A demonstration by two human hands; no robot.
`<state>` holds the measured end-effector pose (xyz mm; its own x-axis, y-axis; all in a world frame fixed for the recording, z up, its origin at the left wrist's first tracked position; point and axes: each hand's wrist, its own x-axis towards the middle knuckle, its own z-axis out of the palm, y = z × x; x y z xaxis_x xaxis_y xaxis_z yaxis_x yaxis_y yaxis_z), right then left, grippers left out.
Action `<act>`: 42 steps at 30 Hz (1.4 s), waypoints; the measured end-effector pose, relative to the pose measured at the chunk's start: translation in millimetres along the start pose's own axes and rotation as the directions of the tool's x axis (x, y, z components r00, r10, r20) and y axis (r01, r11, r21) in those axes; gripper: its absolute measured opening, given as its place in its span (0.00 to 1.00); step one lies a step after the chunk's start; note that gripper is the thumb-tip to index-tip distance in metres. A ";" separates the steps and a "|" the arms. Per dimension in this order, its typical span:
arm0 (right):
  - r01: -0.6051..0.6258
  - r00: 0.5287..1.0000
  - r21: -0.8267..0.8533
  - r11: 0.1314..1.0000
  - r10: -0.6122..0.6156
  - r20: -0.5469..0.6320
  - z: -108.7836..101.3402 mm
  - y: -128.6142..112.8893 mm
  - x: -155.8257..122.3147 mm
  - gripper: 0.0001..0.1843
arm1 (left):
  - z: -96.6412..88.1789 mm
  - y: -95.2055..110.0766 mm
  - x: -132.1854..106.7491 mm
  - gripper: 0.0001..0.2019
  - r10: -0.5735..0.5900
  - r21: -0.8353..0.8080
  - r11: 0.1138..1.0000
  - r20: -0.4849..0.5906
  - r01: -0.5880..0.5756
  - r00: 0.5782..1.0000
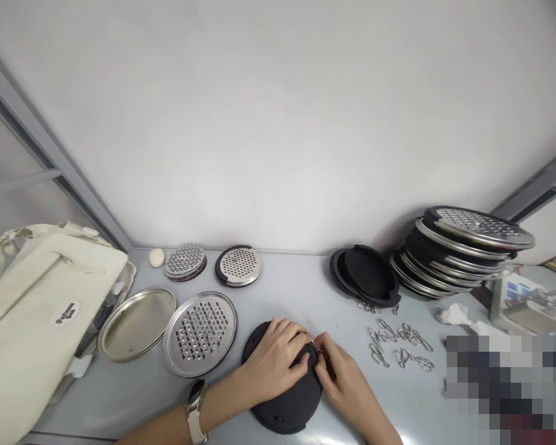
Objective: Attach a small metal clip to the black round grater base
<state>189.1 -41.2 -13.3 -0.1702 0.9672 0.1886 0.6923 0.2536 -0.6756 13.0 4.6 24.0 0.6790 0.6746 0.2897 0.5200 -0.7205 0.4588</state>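
A black round plastic cover (290, 408) lies on the grey table in front of me. My left hand (275, 364) rests across it with bent fingers, gripping it near its upper right edge. At that same edge my right hand (343, 377) pinches a small metal wire clip (315, 346) between thumb and fingers; most of the clip is hidden. Left of the cover lies a round metal grater plate (201, 334), beside shiny round metal plates (136, 324). Several loose wire clips (412, 358) are scattered to the right of my hands.
At the back right stands a tall stack of round graters (458, 253), with black covers (370, 275) beside it. Smaller round graters (185, 261) and a pale round object (156, 258) sit by the wall. A cream bag (50, 309) occupies the left side. White crumpled tissue (456, 314) lies right.
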 end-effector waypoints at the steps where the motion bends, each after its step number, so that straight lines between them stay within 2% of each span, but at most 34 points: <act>1: 0.000 1.000 0.002 1.000 0.000 0.000 -0.1 0.1 -0.2 0.05 | 0.0 0.0 0.0 0.14 -0.004 -0.003 1.000 0.001 0.004 1.000; 15: -0.034 0.998 0.072 0.997 0.031 0.046 -0.7 2.6 -1.0 0.06 | -0.1 -0.4 -0.6 0.12 0.011 0.009 1.000 0.024 -0.011 1.000; 20: -0.052 0.997 0.093 0.994 0.046 0.064 -1.9 1.6 -2.0 0.06 | -1.9 1.1 0.0 0.14 0.009 0.010 1.000 0.032 -0.009 0.999; 31: -0.005 0.998 0.119 0.993 -0.002 0.060 -0.5 1.9 -2.8 0.11 | -1.1 -3.3 -0.2 0.08 0.070 0.071 0.995 0.035 -0.073 0.997; 37: 0.011 0.997 0.101 0.995 -0.018 0.069 -1.7 1.9 -1.6 0.12 | -1.8 -3.7 -0.4 0.06 0.067 0.085 0.994 0.056 -0.071 0.996; 42: 0.033 0.996 0.069 0.997 -0.038 0.078 -3.2 1.0 -0.4 0.15 | 0.0 -5.0 -0.6 0.06 0.062 0.066 0.996 0.029 -0.063 0.998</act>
<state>192.1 -41.4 -11.8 -0.2511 0.9550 0.1581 0.6360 0.2859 -0.7168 10.0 7.8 21.5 0.7243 0.6240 0.2932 0.5092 -0.7709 0.3827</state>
